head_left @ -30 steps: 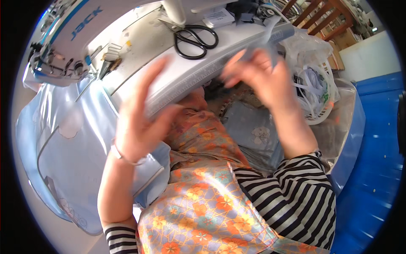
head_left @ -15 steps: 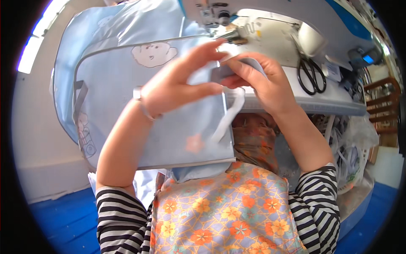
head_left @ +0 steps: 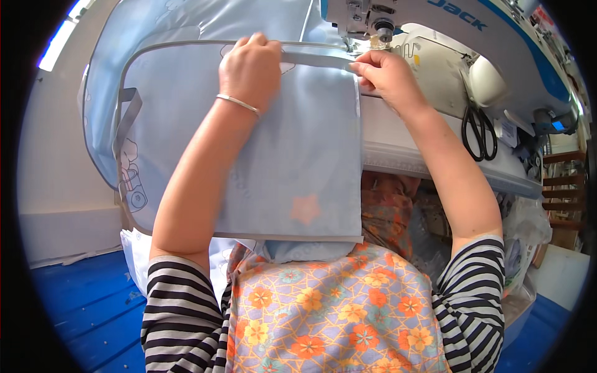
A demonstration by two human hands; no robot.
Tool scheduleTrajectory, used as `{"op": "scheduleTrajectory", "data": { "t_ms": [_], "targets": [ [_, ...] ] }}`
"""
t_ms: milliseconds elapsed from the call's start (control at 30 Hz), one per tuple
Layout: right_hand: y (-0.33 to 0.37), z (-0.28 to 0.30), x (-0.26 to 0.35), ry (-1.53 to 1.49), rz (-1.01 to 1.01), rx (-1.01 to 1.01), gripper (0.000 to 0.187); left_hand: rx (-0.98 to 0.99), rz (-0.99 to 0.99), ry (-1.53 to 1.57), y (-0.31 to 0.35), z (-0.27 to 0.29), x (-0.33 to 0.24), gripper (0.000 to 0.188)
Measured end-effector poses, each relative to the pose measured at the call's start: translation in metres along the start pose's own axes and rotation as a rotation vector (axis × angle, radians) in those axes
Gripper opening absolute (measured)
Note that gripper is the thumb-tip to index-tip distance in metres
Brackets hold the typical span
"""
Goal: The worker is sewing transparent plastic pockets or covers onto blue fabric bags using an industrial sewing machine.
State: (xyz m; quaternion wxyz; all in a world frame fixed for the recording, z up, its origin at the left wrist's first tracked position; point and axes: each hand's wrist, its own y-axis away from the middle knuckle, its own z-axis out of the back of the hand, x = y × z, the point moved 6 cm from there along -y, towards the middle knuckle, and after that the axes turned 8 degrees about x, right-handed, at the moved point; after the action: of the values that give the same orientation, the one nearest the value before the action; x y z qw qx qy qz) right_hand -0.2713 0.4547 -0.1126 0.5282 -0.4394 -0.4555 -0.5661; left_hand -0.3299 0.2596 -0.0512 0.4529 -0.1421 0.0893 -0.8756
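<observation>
A light-blue fabric panel (head_left: 292, 143) with grey edging and printed figures lies spread in front of me. Along its far edge, a grey strap (head_left: 320, 60) is stretched between my two hands. My left hand (head_left: 252, 69), a bracelet at its wrist, is closed over the strap's left part; its fingertips are partly hidden. The strap's right end is pinched between the thumb and fingers of my right hand (head_left: 388, 78), at the panel's far right corner. Another grey strap (head_left: 129, 112) forms a loop at the panel's left edge.
Beyond my right hand stands a white and blue sewing machine (head_left: 463, 28). Black-handled scissors (head_left: 479, 130) lie on its white table (head_left: 398, 127) at the right. More light-blue fabric (head_left: 186, 28) is heaped behind the panel. Clear plastic bags (head_left: 525, 221) sit at the lower right.
My hands, close together before with a folded grey piece at the right hand, have moved apart. My left hand went up and closed; the strap is now drawn straight along the panel's far edge.
</observation>
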Motion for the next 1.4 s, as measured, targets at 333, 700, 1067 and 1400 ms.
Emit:
{"op": "scheduleTrajectory", "data": {
  "t_ms": [333, 700, 1067, 1400],
  "targets": [
    [-0.023, 0.006, 0.004, 0.711, 0.177, -0.217, 0.013, -0.125, -0.458, 0.445, -0.001, -0.036, -0.084, 0.024],
    [-0.002, -0.003, 0.010, 1.011, 0.351, -0.108, 0.024, -0.153, -0.395, 0.507, -0.002, -0.037, -0.080, 0.025],
    [0.003, -0.003, 0.011, 0.953, 0.432, -0.046, 0.024, -0.098, -0.415, 0.424, -0.016, -0.038, -0.082, 0.021],
    [0.058, -0.014, 0.021, 0.991, 0.625, -0.035, 0.039, 0.027, -0.335, 0.406, -0.016, -0.030, -0.085, 0.033]
  ]
}}
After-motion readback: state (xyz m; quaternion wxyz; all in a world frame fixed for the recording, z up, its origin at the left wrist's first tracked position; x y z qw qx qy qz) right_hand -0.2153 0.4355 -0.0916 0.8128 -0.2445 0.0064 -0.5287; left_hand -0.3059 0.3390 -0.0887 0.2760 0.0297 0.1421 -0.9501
